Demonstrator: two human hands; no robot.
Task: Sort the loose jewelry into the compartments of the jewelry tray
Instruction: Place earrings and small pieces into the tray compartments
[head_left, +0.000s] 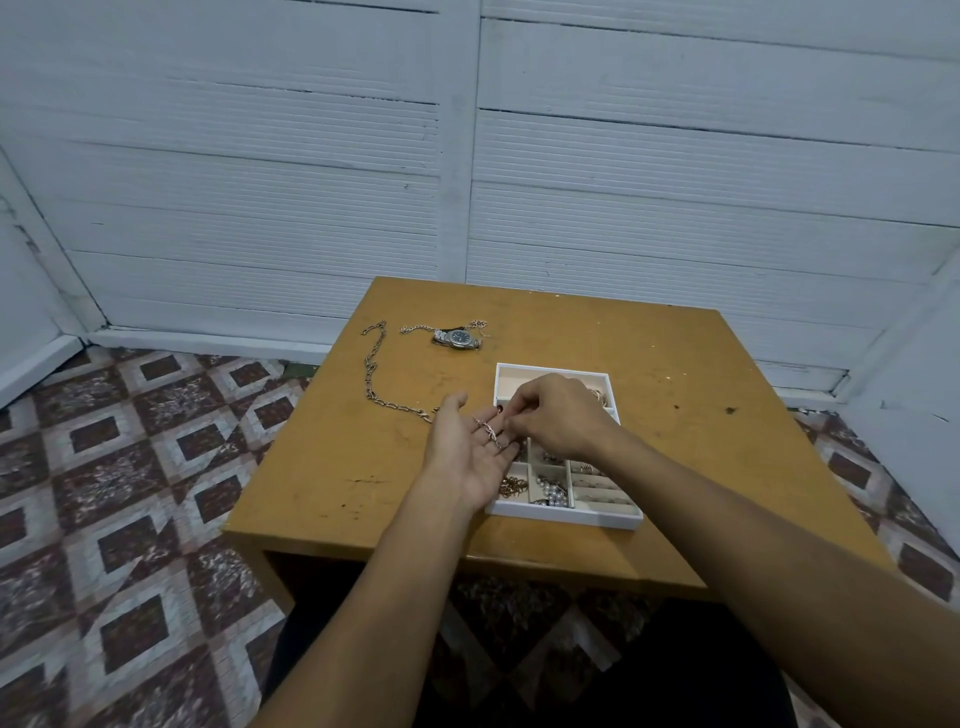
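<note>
A white jewelry tray (561, 516) with several compartments lies on the wooden table (649, 364); pearls (553, 492) and small rings sit in its near compartments. My left hand (467, 447) is palm up beside the tray's left edge, and a thin silver chain (491, 431) lies across its fingers. My right hand (558, 415) hovers over the tray and pinches one end of that chain. A long silver link chain (375, 369), a wristwatch (458, 339) and a fine chain (418, 328) lie loose on the table's far left part.
The table is small, with its near edge close to my body. A patterned tile floor (130, 493) lies to the left and right. White panelled walls (467, 156) stand behind the table.
</note>
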